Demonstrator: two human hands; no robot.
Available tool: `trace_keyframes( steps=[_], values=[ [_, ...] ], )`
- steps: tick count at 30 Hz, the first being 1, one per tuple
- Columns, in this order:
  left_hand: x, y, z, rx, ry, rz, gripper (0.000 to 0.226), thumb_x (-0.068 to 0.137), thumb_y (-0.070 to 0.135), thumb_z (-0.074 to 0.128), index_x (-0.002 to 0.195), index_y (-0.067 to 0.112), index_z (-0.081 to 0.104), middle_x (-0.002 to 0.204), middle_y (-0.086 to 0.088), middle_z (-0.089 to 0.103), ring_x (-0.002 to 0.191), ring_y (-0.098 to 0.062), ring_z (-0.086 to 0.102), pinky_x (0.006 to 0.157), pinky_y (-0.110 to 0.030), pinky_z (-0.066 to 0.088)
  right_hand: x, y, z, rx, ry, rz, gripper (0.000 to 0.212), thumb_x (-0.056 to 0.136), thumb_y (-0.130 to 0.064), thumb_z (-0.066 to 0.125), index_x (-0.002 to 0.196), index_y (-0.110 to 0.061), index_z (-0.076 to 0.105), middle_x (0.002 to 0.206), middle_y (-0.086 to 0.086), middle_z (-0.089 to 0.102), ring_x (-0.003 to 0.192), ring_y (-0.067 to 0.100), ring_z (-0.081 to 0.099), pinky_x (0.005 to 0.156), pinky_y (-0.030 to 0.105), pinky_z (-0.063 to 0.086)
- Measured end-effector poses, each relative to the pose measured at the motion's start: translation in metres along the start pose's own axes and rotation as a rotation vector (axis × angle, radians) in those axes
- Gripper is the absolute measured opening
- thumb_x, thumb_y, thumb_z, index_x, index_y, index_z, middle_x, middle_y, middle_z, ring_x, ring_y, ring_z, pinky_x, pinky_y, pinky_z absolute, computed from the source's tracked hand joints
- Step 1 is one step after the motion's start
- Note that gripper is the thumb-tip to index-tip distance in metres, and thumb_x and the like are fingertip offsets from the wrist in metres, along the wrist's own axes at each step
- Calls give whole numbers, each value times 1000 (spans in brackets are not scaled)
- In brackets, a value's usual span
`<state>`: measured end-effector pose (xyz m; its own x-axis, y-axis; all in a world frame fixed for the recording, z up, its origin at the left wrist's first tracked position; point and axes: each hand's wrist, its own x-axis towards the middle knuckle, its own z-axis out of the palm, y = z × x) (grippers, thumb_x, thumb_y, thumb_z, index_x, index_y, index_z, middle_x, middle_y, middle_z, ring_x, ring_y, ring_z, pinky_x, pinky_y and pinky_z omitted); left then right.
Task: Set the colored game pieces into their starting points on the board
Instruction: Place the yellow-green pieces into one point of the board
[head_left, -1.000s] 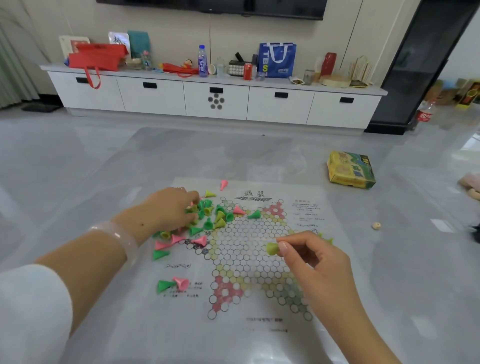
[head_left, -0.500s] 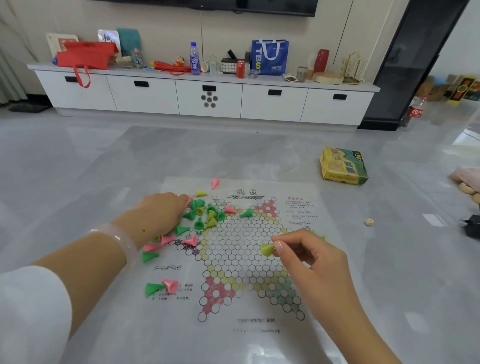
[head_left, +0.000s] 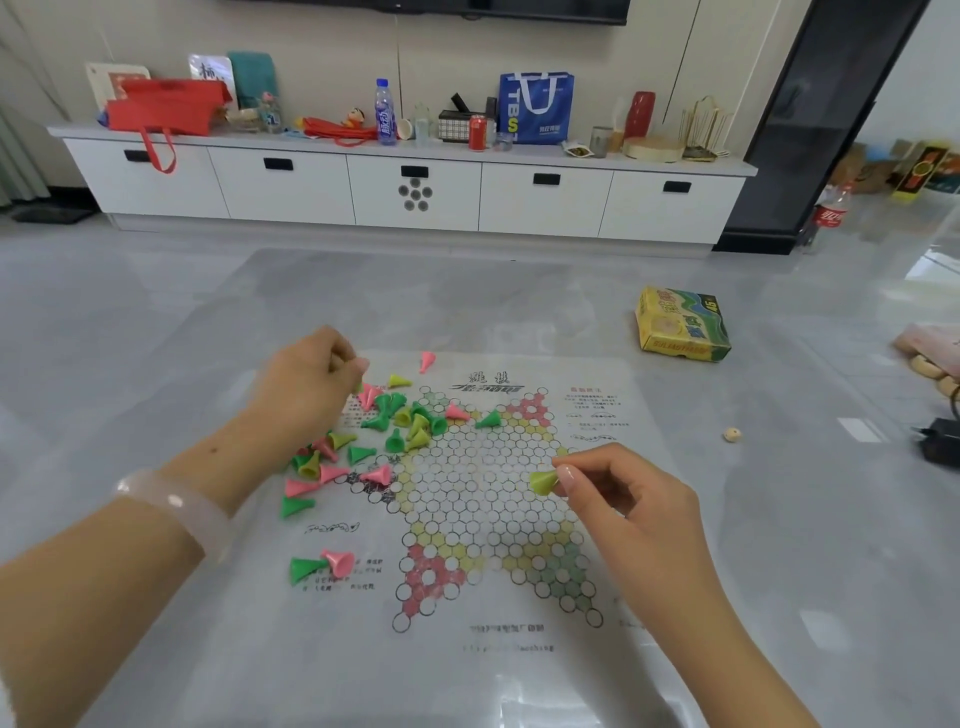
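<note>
Barely started, by the look of it: none of the cones stood in a coloured corner of the board (head_left: 483, 499), whose circles showed bare across the middle and in the lower red and green points. Most pieces (head_left: 395, 431) lay tipped in a loose heap of pink, green and yellow at centre left of the frame, spilling over the board's upper left corner and onto the sheet's margin. A green and pink pair (head_left: 322, 564) lay apart at lower left, and one pink cone (head_left: 427, 360) sat alone just above the heap.

The right hand (head_left: 623, 499), right of centre, pinched a yellow cone (head_left: 543, 481) between thumb and forefinger, the other fingers curled under; it hovered over the right side of the hexagonal field, near the yellow band. The left hand (head_left: 306, 384), at the heap's upper left edge, had its fingers bent down toward the pieces; whether they gripped one could not be told. A pale bangle (head_left: 171, 509) sat on that wrist.

Judging from this, nearly all placing remained: every colour had yet to be sorted and stood upright in its own triangle.

Farther out, a yellow box (head_left: 680, 332) lay on the grey floor at upper right, a small bead (head_left: 732, 435) below it, and a white cabinet (head_left: 415, 192) ran along the wall.
</note>
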<state>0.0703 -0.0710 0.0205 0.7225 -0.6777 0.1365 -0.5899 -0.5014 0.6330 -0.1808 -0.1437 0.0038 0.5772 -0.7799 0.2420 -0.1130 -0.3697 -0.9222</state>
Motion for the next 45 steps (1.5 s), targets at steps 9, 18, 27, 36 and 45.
trace_keyframes(
  steps=[9, 18, 27, 36, 45],
  values=[
    [-107, 32, 31, -568, -91, -214, 20, 94, 23, 42, 96, 25, 61, 69, 6, 56, 57, -6, 42, 55, -20, 35, 8, 10, -21, 77, 143, 169, 17, 84, -11, 62, 74, -23, 68, 68, -10, 70, 62, -3, 60, 60, 10, 47],
    [-106, 28, 33, -796, -147, -467, 26, 95, 28, 41, 75, 14, 48, 53, 2, 43, 39, -9, 28, 35, -16, 23, 24, 28, -37, -41, 218, 285, 13, 85, -14, 61, 74, -19, 67, 53, -16, 62, 49, -8, 51, 51, 8, 39],
    [-106, 33, 36, -800, -162, -424, 23, 95, 29, 41, 82, 13, 52, 57, 1, 46, 40, -8, 31, 37, -16, 27, 39, 45, -23, -235, 236, 282, 12, 87, -22, 59, 78, -23, 66, 58, -4, 59, 50, 5, 49, 53, 20, 35],
    [-103, 33, 38, -804, -161, -407, 24, 94, 30, 41, 84, 12, 54, 57, 2, 47, 38, -6, 31, 39, -16, 27, 63, 52, -17, -539, 219, 186, 12, 86, -26, 59, 77, -26, 66, 76, -3, 58, 74, 17, 58, 58, 25, 40],
    [-100, 33, 37, -797, -166, -407, 24, 94, 30, 41, 79, 15, 52, 57, 1, 47, 36, -5, 31, 36, -14, 27, 65, 65, -15, -697, 235, 200, 10, 84, -27, 62, 84, -23, 71, 117, -2, 53, 115, 20, 37, 84, 30, 25]
  ],
)
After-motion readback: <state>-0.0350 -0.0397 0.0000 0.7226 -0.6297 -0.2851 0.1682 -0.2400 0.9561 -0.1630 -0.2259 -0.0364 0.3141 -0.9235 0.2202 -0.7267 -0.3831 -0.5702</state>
